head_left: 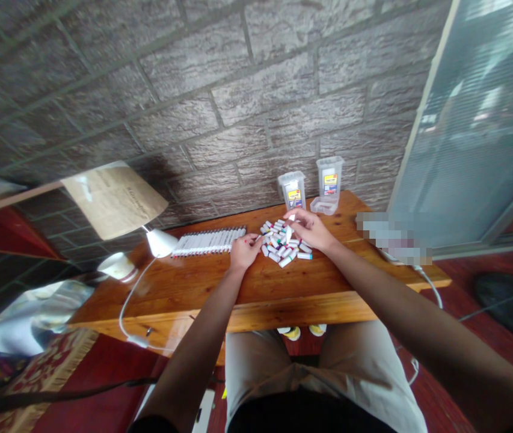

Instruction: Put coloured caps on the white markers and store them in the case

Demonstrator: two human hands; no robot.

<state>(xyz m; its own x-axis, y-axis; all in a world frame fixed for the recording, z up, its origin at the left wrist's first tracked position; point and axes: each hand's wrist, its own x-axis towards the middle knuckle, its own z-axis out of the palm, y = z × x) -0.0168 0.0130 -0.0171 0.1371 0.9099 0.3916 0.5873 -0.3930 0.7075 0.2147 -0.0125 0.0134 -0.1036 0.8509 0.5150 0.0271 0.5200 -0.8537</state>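
Note:
My right hand (pixel 308 228) is closed in a pinch on a white marker (pixel 289 232), held tilted over a loose pile of marker caps (pixel 287 259). These are short white pieces with coloured ends. At the pile's left edge rests my left hand (pixel 245 249), its fingers bent together; whatever they may hold is too small to make out. Just left of that hand, several white markers (pixel 208 242) lie side by side in a neat row on the wooden table (pixel 184 288).
Two clear plastic containers (pixel 329 180) with yellow labels stand by the wall, an open clear lid (pixel 323 205) beside them. On the left are a lamp (pixel 161 243) with a cord and a white paper cup (pixel 118 267). A blurred-out object (pixel 394 237) lies at the right.

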